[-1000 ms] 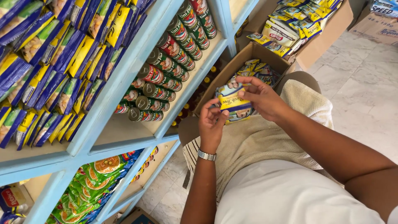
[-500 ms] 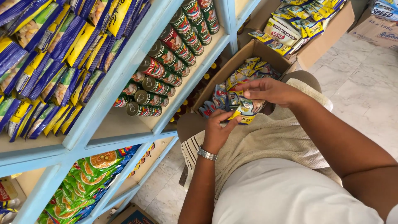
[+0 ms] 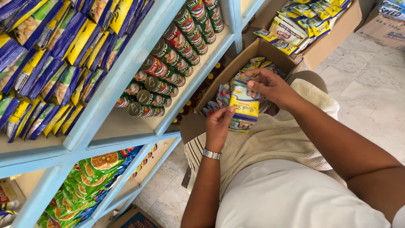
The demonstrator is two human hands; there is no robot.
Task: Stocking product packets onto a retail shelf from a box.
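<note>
Head view: left hand (image 3: 219,126), silver wristwatch (image 3: 211,154) on the wrist, curled under the near end of a small stack of flat yellow-and-blue foil sachets (image 3: 244,103), thumb pressed against the lower edge. Right hand (image 3: 270,86) reaching in from the right, fingers closed over the far top edge of the same stack, thumb on its face. Stack held upright between both hands, above the lap and just in front of an open brown cardboard box (image 3: 253,50) with more sachets of the same kind inside. Cream knitted cloth (image 3: 270,139) spread across the lap below. Left of the hands, a pale blue wooden shelf unit (image 3: 126,84): red-and-green tins (image 3: 168,67) lying on their sides in rows, blue-and-yellow snack packets (image 3: 50,63) far left, green noodle packs (image 3: 84,181) on the low shelf. Second open carton of yellow packets (image 3: 303,25) at the far right, on the pale tiled floor (image 3: 371,88).
</note>
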